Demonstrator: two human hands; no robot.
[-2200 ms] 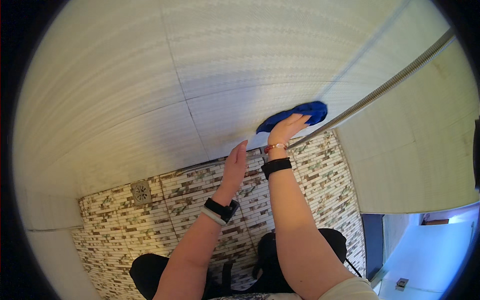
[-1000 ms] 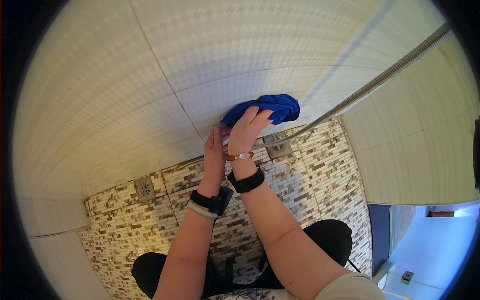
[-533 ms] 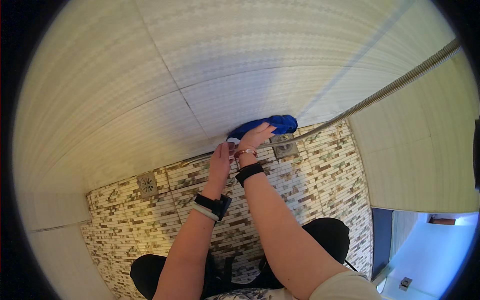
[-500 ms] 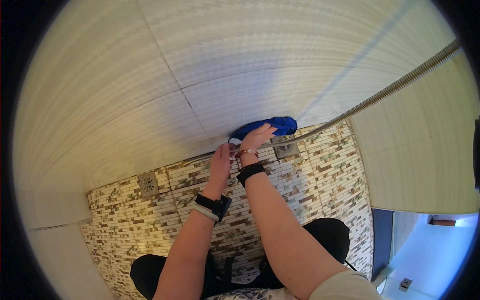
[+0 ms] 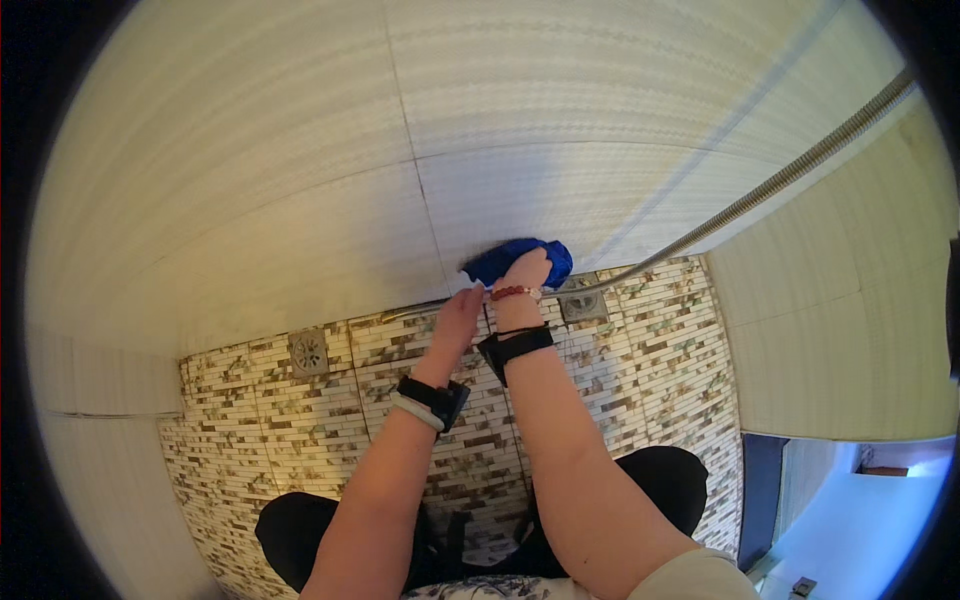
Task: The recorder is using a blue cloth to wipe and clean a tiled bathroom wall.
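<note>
We seem to be wiping: our right hand (image 5: 528, 270) clutches the blue cloth (image 5: 494, 263) near the bottom edge of the tiled wall (image 5: 490, 190); our left hand's (image 5: 458, 316) grip we cannot tell. Next calls for steady pressure.

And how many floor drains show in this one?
2: one drain left of the left hand, another drain right of the right hand, crossed by the hose. Arms may hide more.

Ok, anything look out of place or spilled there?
Possibly the ribbed grey metal hose: it hangs slack and passes in front of the square metal floor drain, looking loose rather than tidied. No spill is evident.
</note>
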